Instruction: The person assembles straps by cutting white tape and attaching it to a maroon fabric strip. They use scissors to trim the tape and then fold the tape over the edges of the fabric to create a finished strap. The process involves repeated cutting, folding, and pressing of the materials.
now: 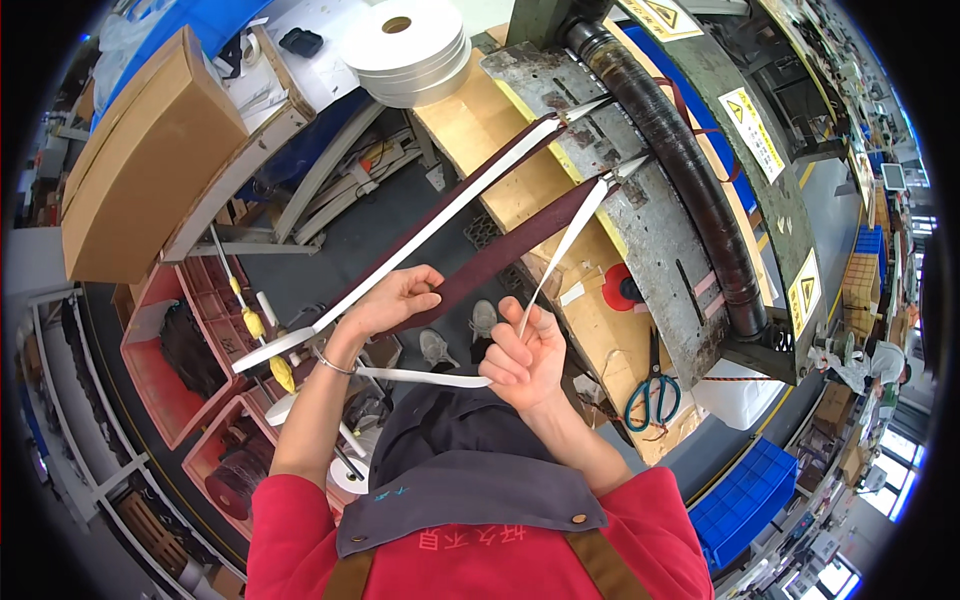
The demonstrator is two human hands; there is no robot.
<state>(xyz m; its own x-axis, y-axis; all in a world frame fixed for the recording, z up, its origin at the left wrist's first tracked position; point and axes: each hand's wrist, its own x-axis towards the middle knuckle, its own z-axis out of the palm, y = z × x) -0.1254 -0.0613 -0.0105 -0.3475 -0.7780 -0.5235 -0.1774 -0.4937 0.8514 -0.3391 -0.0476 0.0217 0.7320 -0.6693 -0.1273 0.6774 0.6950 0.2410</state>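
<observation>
Left of the black roller [672, 165], a maroon band [500, 248] and a white tape [574, 234] slant downward. The right hand [522, 355] is closed on the tape; the left hand [395, 300] curls at the band, though whether it grips cannot be told. Scissors [655, 374] lie on the table [592, 338], lower left of the roller.

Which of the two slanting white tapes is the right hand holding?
The rightmost white tape, running into the right hand; the leftmost white tape passes beside the left hand.
</observation>
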